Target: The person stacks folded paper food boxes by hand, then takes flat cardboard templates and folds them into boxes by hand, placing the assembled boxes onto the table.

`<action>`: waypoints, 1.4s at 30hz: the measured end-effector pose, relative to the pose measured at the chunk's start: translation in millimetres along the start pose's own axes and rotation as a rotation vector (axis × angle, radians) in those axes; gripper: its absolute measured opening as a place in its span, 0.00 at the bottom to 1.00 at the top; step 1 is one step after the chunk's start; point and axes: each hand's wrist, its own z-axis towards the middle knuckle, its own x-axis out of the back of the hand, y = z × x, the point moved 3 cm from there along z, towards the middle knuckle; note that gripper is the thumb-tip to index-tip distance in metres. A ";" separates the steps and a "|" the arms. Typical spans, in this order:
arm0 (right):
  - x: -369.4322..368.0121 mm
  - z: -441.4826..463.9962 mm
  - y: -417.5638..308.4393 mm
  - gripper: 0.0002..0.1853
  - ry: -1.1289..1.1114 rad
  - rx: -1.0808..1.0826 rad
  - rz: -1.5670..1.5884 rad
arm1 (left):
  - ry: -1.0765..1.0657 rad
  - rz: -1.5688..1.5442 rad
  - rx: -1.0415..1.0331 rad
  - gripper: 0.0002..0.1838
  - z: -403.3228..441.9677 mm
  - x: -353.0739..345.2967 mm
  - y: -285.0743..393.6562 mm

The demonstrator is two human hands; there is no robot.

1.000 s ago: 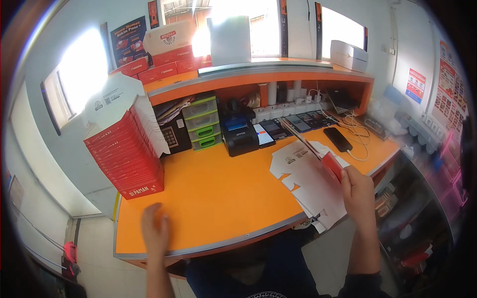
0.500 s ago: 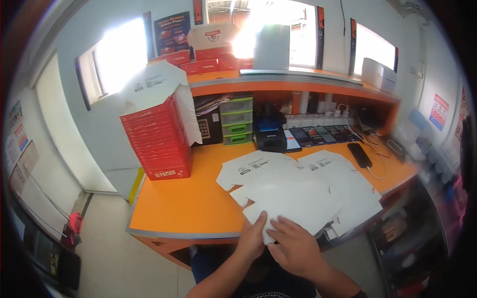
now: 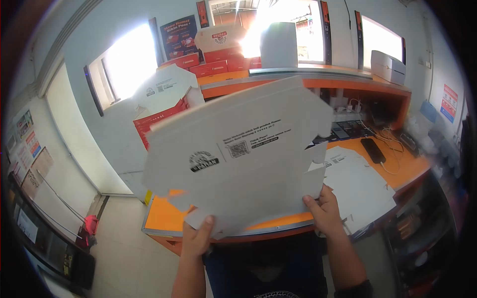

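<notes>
A flat, unfolded white cardboard box (image 3: 258, 174) is raised in front of me, tilted, its printed logo and QR code facing me. My left hand (image 3: 198, 234) pinches its lower left corner, thumb on the near face. At the lower right edge, my right hand (image 3: 323, 208) grips the same cardboard with its thumb in front. Further white box blanks (image 3: 360, 193) lie on the orange desk (image 3: 169, 213) to the right. Behind the raised blank, a stack of red boxes (image 3: 154, 126) is partly hidden, with a white blank (image 3: 169, 89) on top.
An orange shelf (image 3: 367, 85) runs along the back, carrying red boxes (image 3: 211, 68) and a white printer-like device (image 3: 388, 67). A phone with a cable (image 3: 372, 150) lies at the desk's right. Several phones (image 3: 345, 130) sit under the shelf.
The top blank has been lifted off the desk and tilted up towards me. My hands have moved apart, from close together at its near edge to its two lower sides.
</notes>
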 end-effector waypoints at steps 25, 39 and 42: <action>20.2 -1.4 -9.4 0.20 -0.038 -0.082 -0.150 | 0.155 -0.084 0.117 0.31 16.6 -14.5 -20.9; 103.0 -26.6 -5.0 0.24 0.022 -0.172 -1.267 | 0.013 0.099 0.553 0.30 4.2 10.0 -40.2; 104.6 -24.8 -5.2 0.23 0.025 -0.180 -1.249 | 0.008 0.084 0.517 0.30 3.6 14.3 -43.3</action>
